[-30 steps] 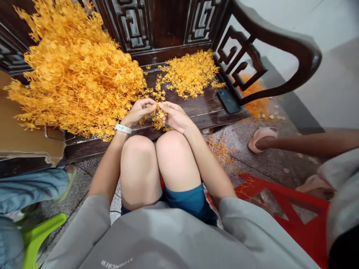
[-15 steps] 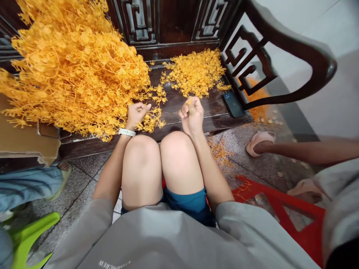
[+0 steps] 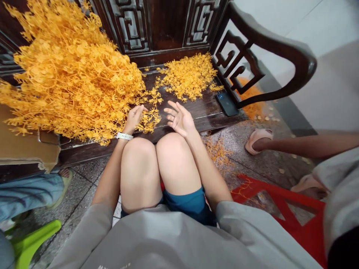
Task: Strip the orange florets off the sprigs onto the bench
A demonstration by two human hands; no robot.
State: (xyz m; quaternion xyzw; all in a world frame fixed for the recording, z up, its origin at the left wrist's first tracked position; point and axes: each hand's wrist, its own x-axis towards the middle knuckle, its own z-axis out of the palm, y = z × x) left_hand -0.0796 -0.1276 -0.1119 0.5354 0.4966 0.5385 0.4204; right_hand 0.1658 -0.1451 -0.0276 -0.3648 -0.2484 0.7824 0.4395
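Note:
My left hand, with a pale watch band on its wrist, is closed in a pinch at the right edge of a big heap of tangled orange-yellow plastic sprigs. Whatever sits between its fingertips is too small to make out. Loose sprigs lie just beside it on the dark wooden bench. My right hand is open above the front of the bench, palm turned up and fingers spread, holding nothing. Beyond it is a smaller pile of short, claw-shaped orange-yellow pieces.
A phone lies by the carved armrest. Torn cardboard is at the left. Orange scraps litter the floor near a red plastic stool. Two other people's legs show, one at each side; a green stool stands lower left.
My right hand has opened and shifted left; it was closed with a small yellow piece at its fingers. My left hand stays pinched near the heap. The view has shifted slightly.

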